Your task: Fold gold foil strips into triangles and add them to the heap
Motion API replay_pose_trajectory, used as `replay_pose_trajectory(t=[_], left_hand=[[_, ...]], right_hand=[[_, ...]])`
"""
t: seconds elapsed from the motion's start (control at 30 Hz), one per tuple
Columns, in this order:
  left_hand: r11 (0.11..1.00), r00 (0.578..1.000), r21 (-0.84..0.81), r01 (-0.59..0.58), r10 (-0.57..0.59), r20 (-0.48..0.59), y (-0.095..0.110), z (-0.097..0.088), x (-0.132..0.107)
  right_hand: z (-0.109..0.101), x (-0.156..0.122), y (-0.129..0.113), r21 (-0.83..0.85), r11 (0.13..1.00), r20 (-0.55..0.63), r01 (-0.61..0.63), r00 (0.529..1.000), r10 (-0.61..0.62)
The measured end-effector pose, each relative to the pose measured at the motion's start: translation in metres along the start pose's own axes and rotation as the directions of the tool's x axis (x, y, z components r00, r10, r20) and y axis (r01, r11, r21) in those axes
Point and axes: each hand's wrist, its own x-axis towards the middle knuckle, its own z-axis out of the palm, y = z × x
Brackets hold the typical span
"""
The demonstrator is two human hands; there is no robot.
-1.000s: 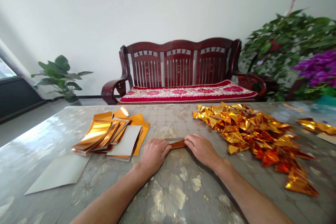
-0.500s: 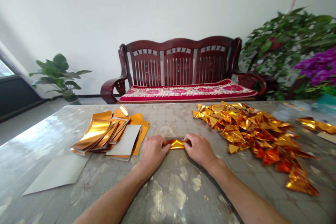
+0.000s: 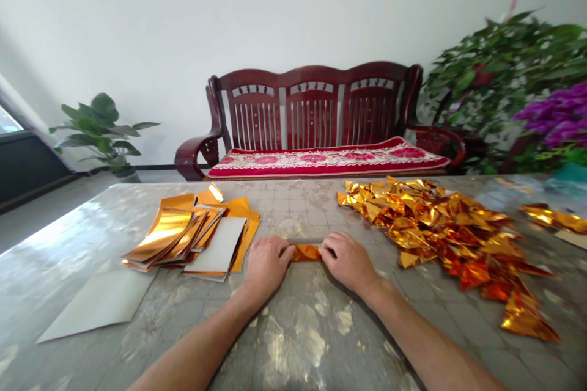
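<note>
My left hand [image 3: 267,264] and my right hand [image 3: 347,259] rest on the marble-patterned table [image 3: 293,342], fingers curled and pinching the two ends of a small folded piece of gold foil paper [image 3: 306,252] between them. Only a short strip of the foil shows; the rest is under my fingers. To the left lies a fanned stack of flat gold foil sheets [image 3: 192,233]. To the right spreads a heap of folded gold foil pieces [image 3: 440,226].
A single grey sheet [image 3: 98,304] lies face down at the near left. More foil [image 3: 553,220] sits at the far right edge. Beyond the table stand a red wooden bench [image 3: 316,128], a potted plant [image 3: 103,131] and leafy plants with purple flowers [image 3: 527,85].
My hands have drawn closer together on the foil piece, which now shows shorter and more crumpled than a second ago. The piles have not moved.
</note>
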Motion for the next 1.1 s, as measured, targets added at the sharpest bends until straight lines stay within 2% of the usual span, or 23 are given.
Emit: replay_pose_trajectory(t=[0.27,0.4,0.63,0.87,1.1], left_hand=[[0.988,0.994,-0.148,0.053,-0.037,0.104,-0.0058,-0.0013,0.0039],[0.988,0.990,-0.130,0.087,-0.072,0.118,-0.0033,-0.0028,0.0050],[0.993,0.991,-0.071,0.098,-0.091,0.094,-0.0027,-0.0013,0.0083],[0.995,0.994,-0.060,0.083,-0.078,0.081,-0.0017,-0.0018,0.0079],[0.993,0.992,-0.044,0.105,-0.102,0.071,-0.0032,0.0009,0.0078]], right_hand=[[-0.0001,0.0023,0.0088,0.143,0.990,0.060,0.000,0.998,-0.008],[0.0007,0.0037,0.0068,0.089,0.996,0.066,0.002,0.998,-0.008],[0.0034,0.0038,0.0051,-0.002,0.997,0.043,-0.071,0.997,0.071],[0.0050,0.0034,0.0069,-0.093,0.994,0.028,-0.065,0.997,0.068],[0.0058,0.0044,0.0069,-0.076,0.993,-0.003,-0.096,0.995,0.096]])
